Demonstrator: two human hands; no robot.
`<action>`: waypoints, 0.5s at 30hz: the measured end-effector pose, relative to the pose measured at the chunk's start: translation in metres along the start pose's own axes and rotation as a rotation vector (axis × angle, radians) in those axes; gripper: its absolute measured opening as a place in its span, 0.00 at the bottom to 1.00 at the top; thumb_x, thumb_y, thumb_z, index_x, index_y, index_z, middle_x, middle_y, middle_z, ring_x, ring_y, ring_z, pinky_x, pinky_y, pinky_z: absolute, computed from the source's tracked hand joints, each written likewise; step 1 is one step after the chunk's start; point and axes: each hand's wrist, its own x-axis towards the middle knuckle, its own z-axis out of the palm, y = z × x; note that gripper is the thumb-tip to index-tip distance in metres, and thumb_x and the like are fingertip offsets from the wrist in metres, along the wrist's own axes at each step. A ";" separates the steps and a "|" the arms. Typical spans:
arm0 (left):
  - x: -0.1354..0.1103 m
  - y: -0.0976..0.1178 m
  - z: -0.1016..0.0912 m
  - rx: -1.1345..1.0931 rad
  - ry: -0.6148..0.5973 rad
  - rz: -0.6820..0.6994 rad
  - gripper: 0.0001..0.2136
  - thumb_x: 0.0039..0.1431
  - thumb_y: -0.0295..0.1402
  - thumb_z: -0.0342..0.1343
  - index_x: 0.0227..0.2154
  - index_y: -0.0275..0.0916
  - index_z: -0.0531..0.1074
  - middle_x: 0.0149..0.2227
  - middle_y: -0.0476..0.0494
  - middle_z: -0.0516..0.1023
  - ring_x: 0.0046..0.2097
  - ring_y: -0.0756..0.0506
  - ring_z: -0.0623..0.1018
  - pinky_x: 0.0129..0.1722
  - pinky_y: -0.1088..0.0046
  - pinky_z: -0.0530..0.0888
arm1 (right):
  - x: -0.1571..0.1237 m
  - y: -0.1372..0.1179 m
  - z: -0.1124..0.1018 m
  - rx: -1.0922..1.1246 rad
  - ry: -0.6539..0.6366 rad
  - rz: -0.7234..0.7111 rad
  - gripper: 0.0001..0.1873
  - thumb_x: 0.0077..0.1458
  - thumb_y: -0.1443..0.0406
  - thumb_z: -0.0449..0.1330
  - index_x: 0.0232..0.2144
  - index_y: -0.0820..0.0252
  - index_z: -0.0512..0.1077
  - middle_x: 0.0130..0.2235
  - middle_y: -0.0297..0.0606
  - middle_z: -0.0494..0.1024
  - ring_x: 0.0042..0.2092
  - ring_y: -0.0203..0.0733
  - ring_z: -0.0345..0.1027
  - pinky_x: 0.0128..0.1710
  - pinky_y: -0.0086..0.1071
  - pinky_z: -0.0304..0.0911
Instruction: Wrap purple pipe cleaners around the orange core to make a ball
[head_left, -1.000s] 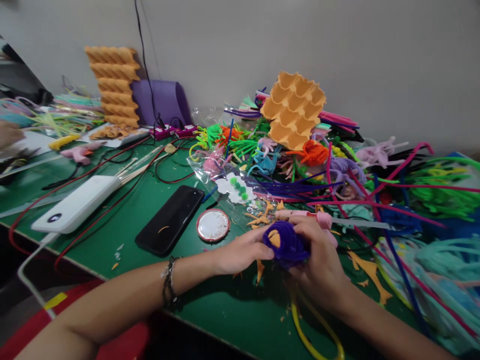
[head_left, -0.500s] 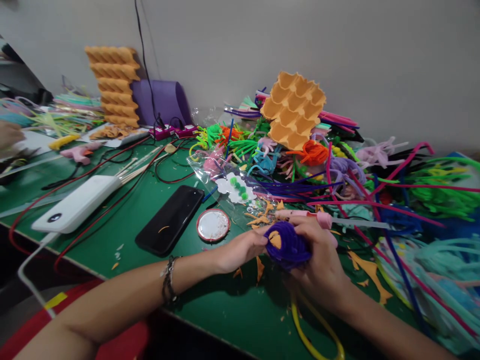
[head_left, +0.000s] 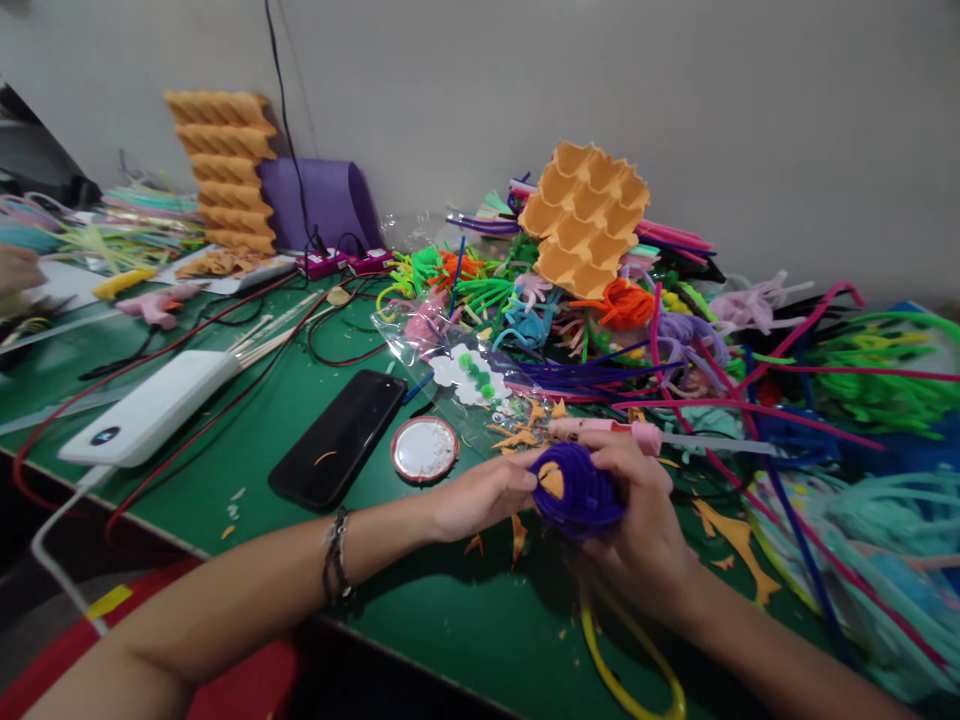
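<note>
Between my two hands is a rounded bundle of dark purple pipe cleaners (head_left: pixel 579 498) with an orange piece (head_left: pixel 552 480) showing at its left end. My right hand (head_left: pixel 637 510) wraps around the bundle from the right. From the left, my left hand (head_left: pixel 491 492) pinches its edge beside the orange piece. A pink glue gun (head_left: pixel 637 436) lies just behind the bundle, partly hidden by my right hand. Below hangs a yellow loop (head_left: pixel 630 660); where its upper end goes I cannot tell. Orange scraps (head_left: pixel 519 540) lie on the green table around my hands.
A black phone (head_left: pixel 341 440), a round white lid (head_left: pixel 424 450) and a white power bank (head_left: pixel 150 408) lie left. Pipe cleaners (head_left: pixel 540 320) heap up behind, under an orange egg-tray sheet (head_left: pixel 589 220). Red cables cross the table (head_left: pixel 315 345). Another person's hand (head_left: pixel 19 270) is at far left.
Almost nothing differs. The view has shifted very slightly, and both hands keep the same hold on the purple bundle.
</note>
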 end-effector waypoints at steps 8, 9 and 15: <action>0.000 -0.001 -0.001 -0.001 0.007 0.008 0.18 0.44 0.37 0.56 0.40 0.35 0.71 0.37 0.42 0.76 0.42 0.42 0.72 0.38 0.70 0.61 | 0.001 0.001 -0.001 0.030 -0.010 0.000 0.23 0.48 0.71 0.56 0.45 0.53 0.54 0.43 0.43 0.67 0.46 0.49 0.66 0.41 0.44 0.65; 0.000 -0.001 -0.001 0.002 0.014 0.008 0.18 0.44 0.37 0.56 0.40 0.35 0.71 0.37 0.42 0.76 0.42 0.42 0.72 0.38 0.71 0.61 | 0.001 0.001 -0.001 0.036 -0.014 0.006 0.23 0.48 0.71 0.57 0.45 0.53 0.54 0.43 0.43 0.67 0.45 0.48 0.66 0.41 0.43 0.65; 0.002 0.001 0.001 0.031 0.026 0.023 0.19 0.45 0.40 0.55 0.39 0.34 0.72 0.37 0.41 0.77 0.42 0.40 0.72 0.39 0.69 0.63 | 0.006 0.000 0.000 0.098 -0.048 0.097 0.27 0.44 0.71 0.62 0.44 0.53 0.56 0.41 0.41 0.68 0.46 0.48 0.66 0.43 0.42 0.66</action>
